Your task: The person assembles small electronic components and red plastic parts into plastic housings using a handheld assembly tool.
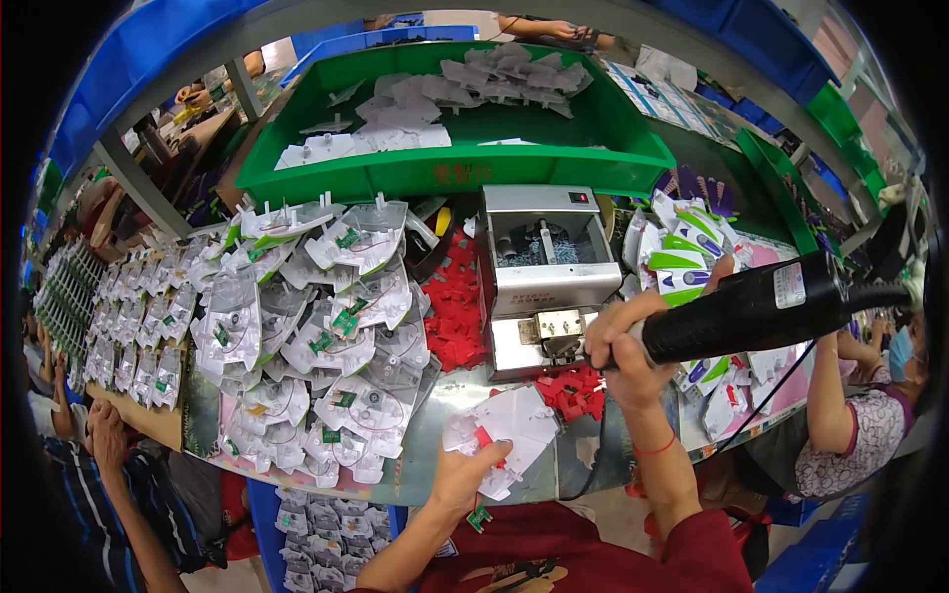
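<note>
My left hand (465, 474) holds a white plastic shell part (514, 425) with a small red piece on it, flat on the bench near its front edge; a small green circuit board (480, 517) dangles below. My right hand (618, 346) grips a black electric screwdriver (751, 308), its tip at the outlet of a grey metal screw feeder (544, 272). Red plastic pieces (571, 387) lie just under my right hand.
A heap of clear-white shells with green boards (316, 346) fills the bench's left. A green bin (455, 170) of white parts stands behind. Green-and-white covers (682, 257) lie at right. Other people sit at left (109, 455) and right (860, 425).
</note>
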`<state>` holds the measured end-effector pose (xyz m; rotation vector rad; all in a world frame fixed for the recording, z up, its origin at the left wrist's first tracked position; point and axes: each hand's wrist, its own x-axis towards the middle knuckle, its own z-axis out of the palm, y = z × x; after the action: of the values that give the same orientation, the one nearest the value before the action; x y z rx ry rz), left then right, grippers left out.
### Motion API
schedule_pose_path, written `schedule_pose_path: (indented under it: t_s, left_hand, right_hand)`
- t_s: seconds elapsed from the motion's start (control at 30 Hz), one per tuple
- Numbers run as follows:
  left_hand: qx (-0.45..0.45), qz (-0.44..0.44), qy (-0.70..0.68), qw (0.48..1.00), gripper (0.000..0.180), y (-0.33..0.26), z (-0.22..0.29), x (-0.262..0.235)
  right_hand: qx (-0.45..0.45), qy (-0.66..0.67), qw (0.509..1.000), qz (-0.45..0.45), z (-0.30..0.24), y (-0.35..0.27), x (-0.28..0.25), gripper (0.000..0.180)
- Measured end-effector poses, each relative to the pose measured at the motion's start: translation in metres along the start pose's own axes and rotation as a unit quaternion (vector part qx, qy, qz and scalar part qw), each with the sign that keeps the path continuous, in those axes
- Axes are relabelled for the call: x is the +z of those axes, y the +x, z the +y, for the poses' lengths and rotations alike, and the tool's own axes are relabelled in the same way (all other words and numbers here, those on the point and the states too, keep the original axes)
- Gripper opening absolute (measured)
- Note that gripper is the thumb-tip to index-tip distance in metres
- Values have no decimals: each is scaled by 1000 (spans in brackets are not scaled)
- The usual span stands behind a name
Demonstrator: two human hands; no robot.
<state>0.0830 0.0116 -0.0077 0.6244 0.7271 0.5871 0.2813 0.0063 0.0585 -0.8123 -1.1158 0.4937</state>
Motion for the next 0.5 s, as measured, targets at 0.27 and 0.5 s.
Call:
schedule_pose_path:
  t_s: [0.27, 0.5]
  left_hand:
    - [14, 34, 12, 999, 42, 8, -2, -5]
    - [43, 44, 41, 997, 32, 9, -4, -5]
  right_hand:
    - [7, -116, 990, 81, 15, 3, 24, 17]
    - [117, 28, 991, -56, 6, -13, 12, 17]
